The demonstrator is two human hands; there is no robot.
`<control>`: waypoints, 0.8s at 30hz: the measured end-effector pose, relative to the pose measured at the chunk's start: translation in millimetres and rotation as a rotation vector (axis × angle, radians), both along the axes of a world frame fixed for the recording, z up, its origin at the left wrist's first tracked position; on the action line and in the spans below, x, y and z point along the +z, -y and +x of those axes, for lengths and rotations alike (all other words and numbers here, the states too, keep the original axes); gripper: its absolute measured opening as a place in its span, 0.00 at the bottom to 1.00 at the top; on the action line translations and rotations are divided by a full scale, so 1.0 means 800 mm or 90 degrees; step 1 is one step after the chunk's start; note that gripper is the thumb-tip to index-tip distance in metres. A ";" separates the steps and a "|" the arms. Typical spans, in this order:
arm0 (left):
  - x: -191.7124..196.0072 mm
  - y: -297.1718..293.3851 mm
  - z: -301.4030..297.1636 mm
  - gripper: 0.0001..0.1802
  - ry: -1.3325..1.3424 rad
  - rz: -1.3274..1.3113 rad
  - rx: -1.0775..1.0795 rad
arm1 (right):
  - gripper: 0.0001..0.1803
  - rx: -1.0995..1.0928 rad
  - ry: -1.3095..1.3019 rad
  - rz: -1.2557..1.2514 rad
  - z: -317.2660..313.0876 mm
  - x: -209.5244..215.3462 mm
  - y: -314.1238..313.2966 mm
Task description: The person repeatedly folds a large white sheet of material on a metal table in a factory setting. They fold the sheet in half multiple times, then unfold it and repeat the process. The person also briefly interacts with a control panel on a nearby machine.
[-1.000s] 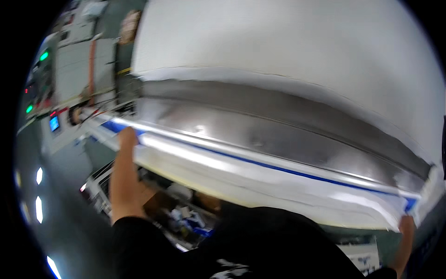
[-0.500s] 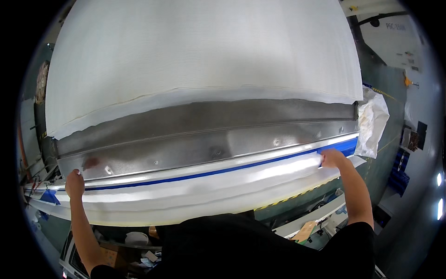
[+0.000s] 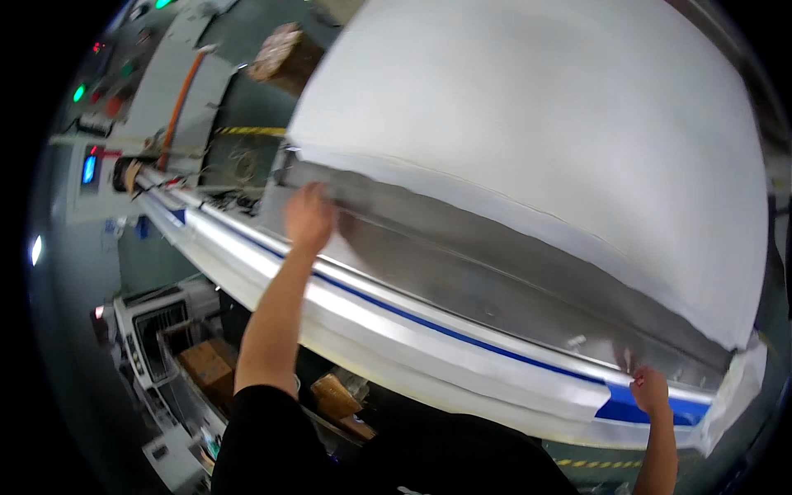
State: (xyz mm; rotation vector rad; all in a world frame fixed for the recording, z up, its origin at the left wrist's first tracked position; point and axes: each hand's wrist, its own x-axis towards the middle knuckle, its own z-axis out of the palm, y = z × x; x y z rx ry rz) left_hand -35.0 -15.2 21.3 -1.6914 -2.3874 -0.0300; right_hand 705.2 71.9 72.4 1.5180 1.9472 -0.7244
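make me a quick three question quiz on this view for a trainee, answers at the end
1. Choose one: what colour is the wide patch nearest the person's right grip?
a) yellow
b) blue
c) red

2. True or false: in the picture, the orange strip lies left of the large white sheet.

3. Fill in the blank: the ____ grip is the higher of the two in the picture, seen against the shiny grey panel.

Key:
1. b
2. True
3. left, as in left grip

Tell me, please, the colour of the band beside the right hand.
The band is blue; it shows best in the head view.
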 end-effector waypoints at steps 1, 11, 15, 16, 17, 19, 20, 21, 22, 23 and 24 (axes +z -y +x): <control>0.000 -0.016 0.009 0.20 0.038 0.009 0.013 | 0.07 -0.007 -0.022 -0.006 -0.035 0.003 -0.008; -0.012 -0.028 0.005 0.18 0.204 0.221 -0.024 | 0.08 0.194 -0.400 0.003 -0.548 0.048 -0.095; -0.004 -0.030 0.005 0.18 0.244 0.219 -0.003 | 0.07 0.270 -0.541 0.071 -0.726 0.053 -0.120; -0.006 -0.033 0.004 0.18 0.252 0.218 -0.004 | 0.08 0.277 -0.567 0.077 -0.761 0.046 -0.131; -0.008 -0.037 0.004 0.18 0.261 0.216 -0.006 | 0.08 0.282 -0.593 0.082 -0.792 0.038 -0.142; -0.009 -0.036 0.003 0.18 0.269 0.211 -0.002 | 0.08 0.272 -0.618 0.095 -0.842 0.021 -0.159; -0.009 -0.035 0.003 0.18 0.272 0.209 0.001 | 0.08 0.267 -0.615 0.094 -0.862 0.017 -0.165; -0.009 -0.035 0.002 0.18 0.275 0.208 0.003 | 0.08 0.262 -0.611 0.094 -0.879 0.014 -0.172; -0.008 -0.034 0.001 0.19 0.279 0.206 0.008 | 0.08 0.257 -0.609 0.094 -0.892 0.011 -0.177; -0.006 -0.035 0.001 0.19 0.284 0.203 0.011 | 0.08 0.257 -0.611 0.097 -0.901 0.008 -0.181; -0.006 -0.036 0.000 0.19 0.290 0.201 0.013 | 0.08 0.257 -0.612 0.100 -0.907 0.006 -0.185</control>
